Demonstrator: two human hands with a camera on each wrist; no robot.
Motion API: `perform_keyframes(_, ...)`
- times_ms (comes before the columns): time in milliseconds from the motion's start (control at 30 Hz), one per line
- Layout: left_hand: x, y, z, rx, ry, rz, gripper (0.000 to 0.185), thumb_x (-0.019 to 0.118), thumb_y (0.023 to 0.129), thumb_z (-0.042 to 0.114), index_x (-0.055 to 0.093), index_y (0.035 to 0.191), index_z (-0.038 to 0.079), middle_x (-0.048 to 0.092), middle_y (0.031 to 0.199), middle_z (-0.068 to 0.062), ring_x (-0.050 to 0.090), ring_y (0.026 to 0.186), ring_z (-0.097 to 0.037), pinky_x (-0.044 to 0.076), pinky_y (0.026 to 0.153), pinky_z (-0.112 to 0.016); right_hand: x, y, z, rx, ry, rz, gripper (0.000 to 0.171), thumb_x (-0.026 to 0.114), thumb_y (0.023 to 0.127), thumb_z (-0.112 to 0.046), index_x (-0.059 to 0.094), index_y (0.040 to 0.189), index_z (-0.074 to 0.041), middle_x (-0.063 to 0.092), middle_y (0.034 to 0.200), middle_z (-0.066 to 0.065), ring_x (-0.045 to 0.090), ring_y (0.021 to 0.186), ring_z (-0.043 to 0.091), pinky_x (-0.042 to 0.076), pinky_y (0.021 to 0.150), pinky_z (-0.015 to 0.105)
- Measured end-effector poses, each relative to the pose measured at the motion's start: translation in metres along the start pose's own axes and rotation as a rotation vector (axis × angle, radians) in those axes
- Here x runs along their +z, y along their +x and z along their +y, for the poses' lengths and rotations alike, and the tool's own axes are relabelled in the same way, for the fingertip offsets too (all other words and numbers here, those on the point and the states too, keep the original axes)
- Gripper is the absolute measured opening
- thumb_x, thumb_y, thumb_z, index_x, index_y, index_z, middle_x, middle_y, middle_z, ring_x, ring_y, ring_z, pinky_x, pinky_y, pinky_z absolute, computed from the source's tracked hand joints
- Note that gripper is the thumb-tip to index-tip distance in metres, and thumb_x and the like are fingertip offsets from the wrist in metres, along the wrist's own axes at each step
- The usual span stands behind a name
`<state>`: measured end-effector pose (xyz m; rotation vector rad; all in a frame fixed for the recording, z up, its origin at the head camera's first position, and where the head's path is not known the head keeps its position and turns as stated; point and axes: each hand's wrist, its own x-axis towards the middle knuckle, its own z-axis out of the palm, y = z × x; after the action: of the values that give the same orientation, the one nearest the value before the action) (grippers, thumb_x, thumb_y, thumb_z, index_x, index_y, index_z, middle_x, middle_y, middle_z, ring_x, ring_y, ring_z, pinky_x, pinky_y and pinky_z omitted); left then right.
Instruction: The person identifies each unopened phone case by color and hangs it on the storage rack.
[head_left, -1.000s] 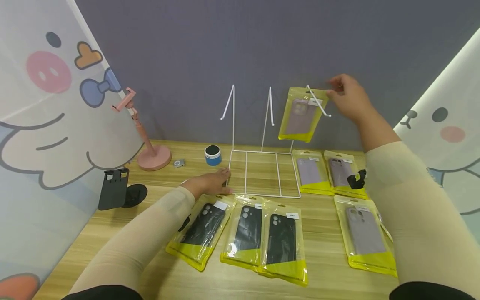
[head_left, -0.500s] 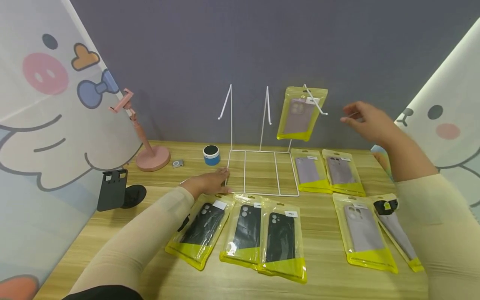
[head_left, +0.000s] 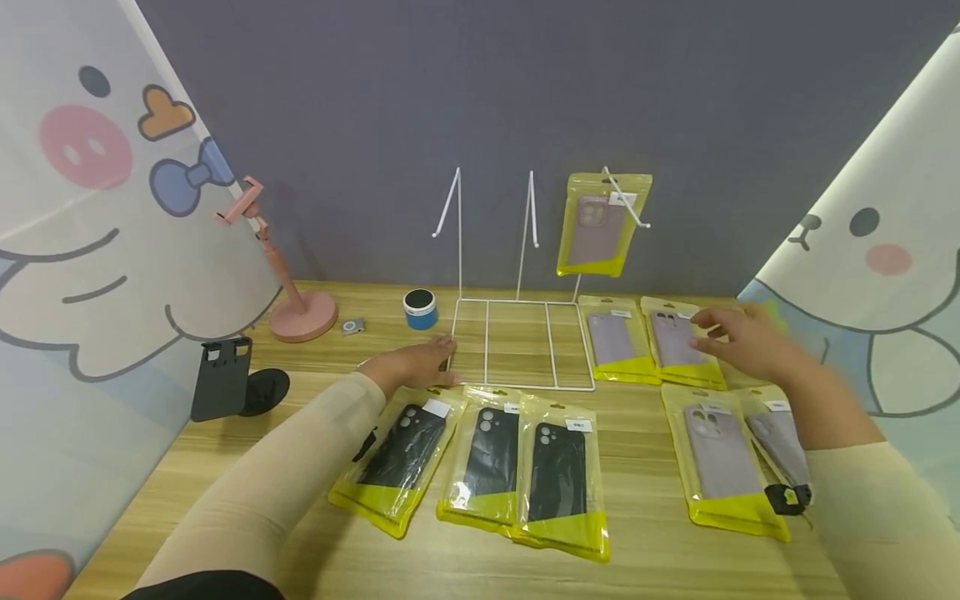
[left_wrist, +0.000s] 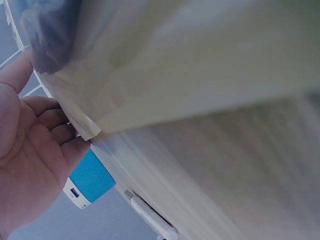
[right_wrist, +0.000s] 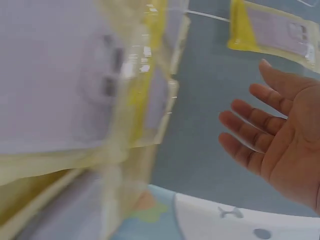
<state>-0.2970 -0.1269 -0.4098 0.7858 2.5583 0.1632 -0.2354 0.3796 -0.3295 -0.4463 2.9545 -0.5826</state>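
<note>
From the head view, we see our right hand (head_left: 738, 342) has dropped from beside the hanging purple case packet (head_left: 602, 225) down to the table, and now hovers over the rightmost of two purple packets (head_left: 678, 342) lying by the wire rack (head_left: 517, 346). Its fingers are spread and loosely straight, gripping nothing; whether they touch the packet we cannot tell. The hung packet stays on the rack's right hook, well above the tabletop. Our left hand (head_left: 416, 367) has not shifted: it rests flat at the rack's front left corner, fingers extended, just behind the three black case packets (head_left: 487, 467). Two more purple packets (head_left: 738, 454) lie near our right forearm. A blue speaker (head_left: 420, 308), a pink phone stand (head_left: 288, 275) and a black stand (head_left: 225, 379) sit on the left of the table (head_left: 300, 517).

In the left wrist view, the left hand (left_wrist: 30, 150) lies with fingers relaxed beside the white wire, the blue speaker (left_wrist: 90, 177) just past it (much of this view is blur).

In the right wrist view, the right hand (right_wrist: 277, 145) shows an open palm with fingers apart, holding nothing; blurred purple packets (right_wrist: 75, 100) fill the left side.
</note>
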Motion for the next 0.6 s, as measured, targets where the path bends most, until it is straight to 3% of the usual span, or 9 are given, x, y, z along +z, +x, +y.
perform_keyframes(200,0.0,-0.002,0.001,-0.008,-0.013,-0.002,0.084,0.047,0.101,0.05,0.01,0.156,-0.001,0.003,0.165,-0.018,0.002,0.152,-0.034,0.012,0.122,-0.048,0.026,-0.01,0.022,0.018,-0.047,-0.088,0.053,0.066,0.095,-0.032,0.055,0.126,0.009,0.059,0.123,0.031,0.058,0.11,0.049,0.049,0.089,0.06)
perform_keyframes(400,0.003,-0.001,0.001,-0.017,-0.009,0.003,0.086,0.048,0.1,0.052,0.01,0.157,0.0,0.003,0.165,-0.017,0.002,0.152,-0.033,0.012,0.123,-0.046,0.044,-0.018,0.039,0.03,-0.087,-0.204,0.041,0.072,0.088,-0.028,0.063,0.11,0.006,0.068,0.103,0.019,0.063,0.095,0.035,0.052,0.08,0.05)
perform_keyframes(500,0.003,-0.001,0.002,-0.017,-0.011,0.008,0.086,0.048,0.1,0.052,0.01,0.157,0.0,0.003,0.165,-0.017,0.002,0.152,-0.033,0.012,0.123,-0.046,0.051,-0.021,0.042,0.026,-0.081,-0.209,0.028,0.071,0.088,-0.022,0.065,0.103,0.0,0.066,0.094,0.008,0.059,0.082,0.022,0.05,0.071,0.039)
perform_keyframes(600,0.003,-0.002,0.002,-0.016,-0.014,0.01,0.085,0.049,0.1,0.051,0.01,0.157,0.0,0.004,0.165,-0.017,0.002,0.152,-0.033,0.012,0.123,-0.047,0.056,-0.022,0.043,-0.021,-0.106,-0.16,0.008,0.068,0.088,-0.013,0.064,0.091,-0.007,0.06,0.082,-0.002,0.049,0.072,0.014,0.042,0.064,0.032)
